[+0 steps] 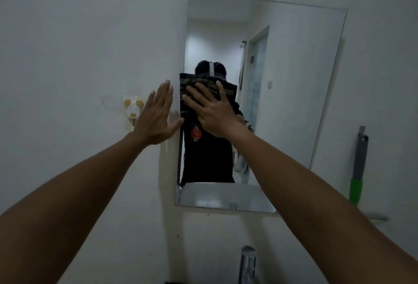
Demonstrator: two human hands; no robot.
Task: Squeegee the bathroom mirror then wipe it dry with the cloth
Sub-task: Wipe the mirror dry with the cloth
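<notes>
one cloth (204,89), one mirror (282,80), two hands

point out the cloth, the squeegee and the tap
cloth (228,90): head view, upper right corner, beside the fingers.
squeegee (359,159): head view, grey handle, right of the mirror.
tap (247,263): head view, shiny body, bottom edge.

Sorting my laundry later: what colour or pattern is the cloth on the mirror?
Dark cloth with lighter olive-grey stripes, seen in the head view.
</notes>
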